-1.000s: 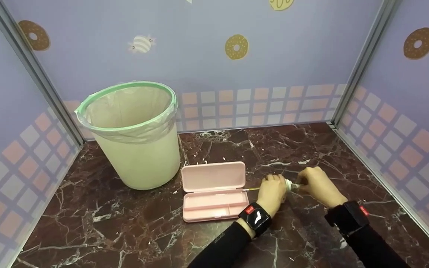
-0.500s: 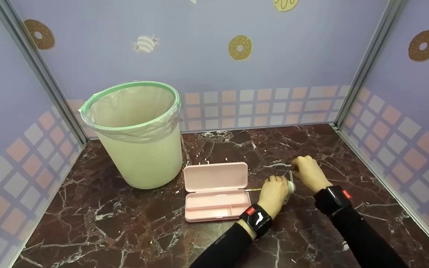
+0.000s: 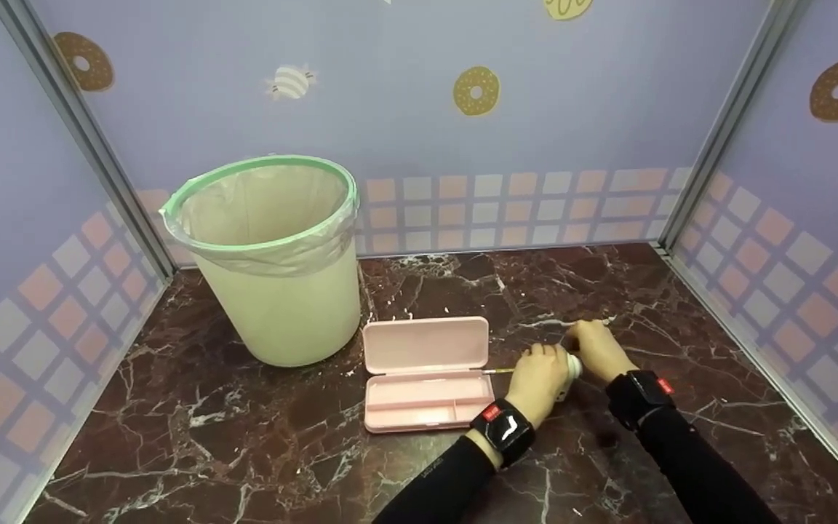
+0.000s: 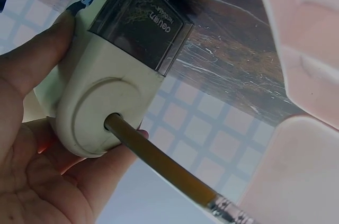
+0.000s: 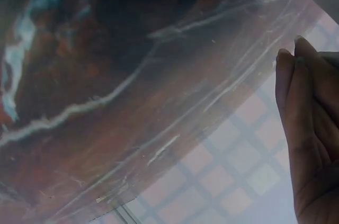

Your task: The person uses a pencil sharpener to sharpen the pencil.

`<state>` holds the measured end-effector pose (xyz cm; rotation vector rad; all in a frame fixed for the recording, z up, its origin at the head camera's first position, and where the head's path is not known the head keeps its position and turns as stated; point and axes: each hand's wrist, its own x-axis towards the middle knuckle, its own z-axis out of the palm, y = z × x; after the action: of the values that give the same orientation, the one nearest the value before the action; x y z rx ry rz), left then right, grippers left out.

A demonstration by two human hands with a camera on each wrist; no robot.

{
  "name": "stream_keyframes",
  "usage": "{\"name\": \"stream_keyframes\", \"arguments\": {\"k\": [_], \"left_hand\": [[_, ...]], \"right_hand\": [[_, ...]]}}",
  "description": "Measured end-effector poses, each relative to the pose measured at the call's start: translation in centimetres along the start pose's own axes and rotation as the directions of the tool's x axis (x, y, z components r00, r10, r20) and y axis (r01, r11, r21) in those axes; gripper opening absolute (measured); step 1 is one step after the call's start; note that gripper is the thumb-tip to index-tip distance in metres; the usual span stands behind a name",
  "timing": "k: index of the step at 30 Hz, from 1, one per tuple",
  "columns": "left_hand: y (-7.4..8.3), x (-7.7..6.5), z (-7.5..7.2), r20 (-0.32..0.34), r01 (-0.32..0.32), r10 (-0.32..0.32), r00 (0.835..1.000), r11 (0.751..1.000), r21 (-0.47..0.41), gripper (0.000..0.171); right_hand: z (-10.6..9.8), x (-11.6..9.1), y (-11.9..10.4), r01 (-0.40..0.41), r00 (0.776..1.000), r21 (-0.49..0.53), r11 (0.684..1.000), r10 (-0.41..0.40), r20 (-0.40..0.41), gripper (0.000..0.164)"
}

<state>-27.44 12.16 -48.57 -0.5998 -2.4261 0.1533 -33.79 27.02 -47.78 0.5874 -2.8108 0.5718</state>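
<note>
My left hand (image 3: 537, 380) grips a cream-white crank pencil sharpener (image 4: 100, 81) with a dark see-through shavings drawer (image 4: 143, 25). In the left wrist view the thumb lies on one side and the fingers curl round the other. A yellow-brown pencil (image 4: 169, 168) sticks out of the sharpener's round hole, its patterned end pointing toward the pink pencil case. At the sharpener's far end, my right hand (image 3: 599, 353) has its fingers curled on the crank, which is mostly hidden behind them. The right wrist view shows those fingertips (image 5: 300, 60) pinched together at the right edge.
Left of the hands lies an opened pink pencil case (image 3: 426, 375) with bare compartments. Behind it stands a pale bin (image 3: 284, 306) with a green rim and a plastic liner. White crumbs dot the dark marbled tabletop (image 3: 266, 451). Patterned walls (image 3: 412, 131) enclose the back and sides.
The right hand has circled round the sharpener's end, first up and nearer the left hand, then slightly down, turning the crank. The left hand keeps its hold; the view has shifted slightly.
</note>
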Motion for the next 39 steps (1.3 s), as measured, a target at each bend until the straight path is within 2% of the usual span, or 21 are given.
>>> {"name": "stream_keyframes", "arguments": {"k": [5, 10, 17, 22, 26, 29, 34, 39], "left_hand": [[0.0, 0.0, 0.0, -0.012, -0.002, 0.002, 1.0, 1.0, 0.013, 0.021], [0.0, -0.2, 0.0, -0.025, 0.003, -0.003, 1.0, 1.0, 0.013, 0.019], [0.3, -0.2, 0.2, -0.064, 0.017, -0.014, 0.998, 0.999, 0.051, 0.013], [0.3, 0.0, 0.1, -0.032, 0.027, -0.025, 0.999, 0.999, 0.045, 0.02], [0.2, -0.1, 0.0, 0.028, 0.012, -0.013, 1.0, 0.999, 0.039, 0.03], [0.2, 0.0, -0.1, 0.07, 0.002, -0.005, 0.998, 0.999, 0.04, 0.034], [0.3, 0.1, -0.2, 0.107, 0.008, -0.01, 0.994, 1.0, 0.025, 0.036], [0.3, 0.1, -0.2, 0.094, 0.009, -0.012, 0.995, 0.999, 0.034, 0.031]], "right_hand": [[0.2, -0.3, 0.0, 0.006, 1.0, 0.0, 1.0, -0.006, -0.016, 0.016], [0.6, -0.8, 0.2, -0.015, 1.0, 0.05, 0.999, 0.015, 0.006, 0.019], [0.9, -1.9, 0.6, 0.06, 0.997, 0.058, 0.997, -0.062, 0.036, 0.017], [0.3, -3.0, 0.5, 0.066, 0.99, 0.111, 0.992, -0.079, 0.118, 0.02], [-0.2, -4.0, 0.2, 0.002, 0.981, 0.206, 0.979, -0.042, 0.188, 0.021], [-0.5, -4.7, 0.1, -0.003, 0.981, 0.256, 0.967, -0.047, 0.189, 0.021], [-1.7, -5.6, -0.6, 0.059, 0.983, 0.24, 0.969, -0.099, 0.157, 0.024], [-3.4, -6.1, -1.7, 0.026, 0.978, 0.233, 0.972, -0.073, 0.197, 0.025]]}}
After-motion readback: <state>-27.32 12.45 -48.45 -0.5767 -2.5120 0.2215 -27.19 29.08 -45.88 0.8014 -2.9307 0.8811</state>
